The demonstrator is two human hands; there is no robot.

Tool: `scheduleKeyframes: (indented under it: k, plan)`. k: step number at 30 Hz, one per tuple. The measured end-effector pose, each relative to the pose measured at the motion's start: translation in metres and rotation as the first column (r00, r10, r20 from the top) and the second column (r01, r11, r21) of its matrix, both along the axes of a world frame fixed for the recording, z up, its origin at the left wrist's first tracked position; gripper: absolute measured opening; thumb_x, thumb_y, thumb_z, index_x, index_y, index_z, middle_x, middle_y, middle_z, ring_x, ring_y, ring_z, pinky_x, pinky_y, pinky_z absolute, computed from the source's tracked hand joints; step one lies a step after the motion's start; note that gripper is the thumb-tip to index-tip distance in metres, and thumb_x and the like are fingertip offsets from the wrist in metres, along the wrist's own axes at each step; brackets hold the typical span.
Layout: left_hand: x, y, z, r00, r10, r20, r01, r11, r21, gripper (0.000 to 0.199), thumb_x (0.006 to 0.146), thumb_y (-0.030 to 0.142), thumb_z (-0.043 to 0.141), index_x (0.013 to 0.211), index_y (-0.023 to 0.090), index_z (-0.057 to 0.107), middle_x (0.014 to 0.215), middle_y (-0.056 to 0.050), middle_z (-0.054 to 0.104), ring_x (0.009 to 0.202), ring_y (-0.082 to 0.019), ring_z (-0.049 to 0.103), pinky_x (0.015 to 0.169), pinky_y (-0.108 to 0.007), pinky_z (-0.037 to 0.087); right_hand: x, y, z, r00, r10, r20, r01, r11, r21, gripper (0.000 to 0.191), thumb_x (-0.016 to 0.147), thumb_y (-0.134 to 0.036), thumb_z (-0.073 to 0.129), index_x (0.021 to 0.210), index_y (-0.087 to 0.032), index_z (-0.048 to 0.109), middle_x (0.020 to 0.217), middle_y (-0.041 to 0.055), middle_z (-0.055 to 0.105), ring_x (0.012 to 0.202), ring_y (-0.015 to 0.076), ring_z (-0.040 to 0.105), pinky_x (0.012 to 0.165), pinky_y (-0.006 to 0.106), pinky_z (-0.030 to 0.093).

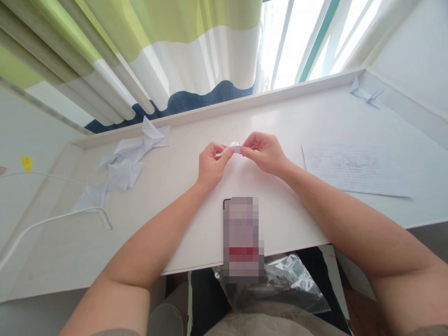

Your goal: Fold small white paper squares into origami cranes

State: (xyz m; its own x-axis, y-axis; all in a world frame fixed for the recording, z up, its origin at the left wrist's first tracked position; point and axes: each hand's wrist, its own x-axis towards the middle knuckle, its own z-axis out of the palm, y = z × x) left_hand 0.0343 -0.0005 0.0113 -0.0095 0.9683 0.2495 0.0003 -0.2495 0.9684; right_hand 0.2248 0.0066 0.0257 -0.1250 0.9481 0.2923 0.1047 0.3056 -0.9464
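Note:
A small piece of folded white paper (235,145) is held above the middle of the desk. My left hand (213,162) pinches its left end between thumb and fingers. On the other side, my right hand (265,150) grips the right end with thumb and forefinger, the fingers curled. The two hands are close together, and part of the paper is hidden behind the fingertips. Nearer my body, a phone-shaped object (241,228), blurred by pixelation, lies at the desk's front edge.
Several folded white paper pieces (124,172) lie at the left, beside a white curved metal bar (63,217). Pointed paper shapes (366,95) stand in the far right corner. A written sheet (350,170) lies right on the desk (196,228). Clear plastic (294,280) covers my lap.

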Motion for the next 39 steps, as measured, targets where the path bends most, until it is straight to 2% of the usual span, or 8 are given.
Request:
scheduleKeyframes:
  k: [4,10,15,21,28,34,39]
  plan:
    - [-0.0003,0.0001,-0.0006,1.000,0.012,-0.016,-0.012,1.000,0.002,0.046,0.081,0.053,0.092,0.077,0.022,0.059,0.093,-0.003,0.076,0.088,-0.018,0.070,0.080,-0.032,0.054,-0.0005,0.0000,-0.0016,1.000,-0.001,0.005,0.001,1.000,0.019,0.032,0.083,-0.044,0.088,0.074,-0.024,0.066,0.075,0.0012,0.072,0.075,0.0195,0.066,0.078,0.040,0.055]
    - [-0.0006,0.0020,-0.0021,0.999,0.031,-0.042,-0.030,1.000,0.005,0.046,0.080,0.052,0.093,0.078,0.021,0.059,0.089,-0.001,0.075,0.083,-0.015,0.069,0.076,-0.029,0.054,-0.0022,0.0014,-0.0048,1.000,-0.001,0.023,0.000,0.999,0.049,0.034,0.081,-0.048,0.088,0.074,-0.024,0.066,0.074,0.0005,0.073,0.074,0.0192,0.067,0.076,0.039,0.055]
    - [-0.0010,0.0019,-0.0005,1.000,-0.001,0.007,0.001,1.000,0.000,0.044,0.081,0.048,0.093,0.084,0.022,0.058,0.085,0.001,0.069,0.076,-0.012,0.064,0.071,-0.026,0.052,-0.0002,0.0071,-0.0081,0.995,-0.008,-0.098,0.009,1.000,0.006,0.028,0.079,-0.042,0.089,0.082,-0.024,0.068,0.078,-0.0001,0.074,0.073,0.0175,0.068,0.072,0.038,0.056]
    - [-0.0010,0.0023,-0.0019,1.000,0.003,-0.030,-0.003,1.000,-0.007,0.038,0.082,0.040,0.092,0.092,0.023,0.059,0.089,0.002,0.065,0.076,-0.012,0.063,0.066,-0.024,0.050,-0.0036,0.0031,-0.0055,0.988,0.013,-0.156,-0.016,1.000,-0.017,0.022,0.079,-0.034,0.087,0.086,-0.024,0.069,0.078,-0.0011,0.073,0.073,0.0171,0.069,0.074,0.038,0.059]
    - [-0.0024,0.0059,-0.0044,0.999,0.026,-0.043,-0.026,1.000,0.002,0.033,0.081,0.034,0.090,0.091,0.023,0.061,0.092,0.001,0.067,0.075,-0.012,0.064,0.071,-0.025,0.053,-0.0048,0.0012,-0.0058,0.992,0.021,-0.128,-0.024,0.999,-0.022,0.020,0.078,-0.033,0.086,0.087,-0.023,0.071,0.080,0.0003,0.075,0.075,0.0183,0.071,0.076,0.039,0.060]
    - [-0.0027,0.0055,-0.0054,0.999,-0.014,-0.044,0.017,0.997,0.081,0.023,0.092,0.033,0.078,0.107,0.026,0.062,0.088,0.001,0.071,0.089,-0.016,0.073,0.083,-0.031,0.056,0.0009,0.0068,0.0001,0.971,-0.046,-0.236,0.016,0.991,-0.129,0.015,0.076,-0.032,0.085,0.084,-0.023,0.076,0.075,0.0004,0.074,0.072,0.0170,0.070,0.078,0.039,0.062]
    - [-0.0019,0.0034,-0.0078,0.987,0.037,-0.159,-0.010,0.986,0.165,0.027,0.091,0.034,0.081,0.110,0.028,0.064,0.109,-0.003,0.077,0.109,-0.021,0.074,0.089,-0.034,0.058,0.0031,0.0075,0.0019,0.933,-0.066,-0.355,-0.035,0.962,-0.271,0.018,0.071,-0.032,0.089,0.083,-0.022,0.081,0.079,0.0035,0.077,0.077,0.0181,0.072,0.080,0.038,0.063]
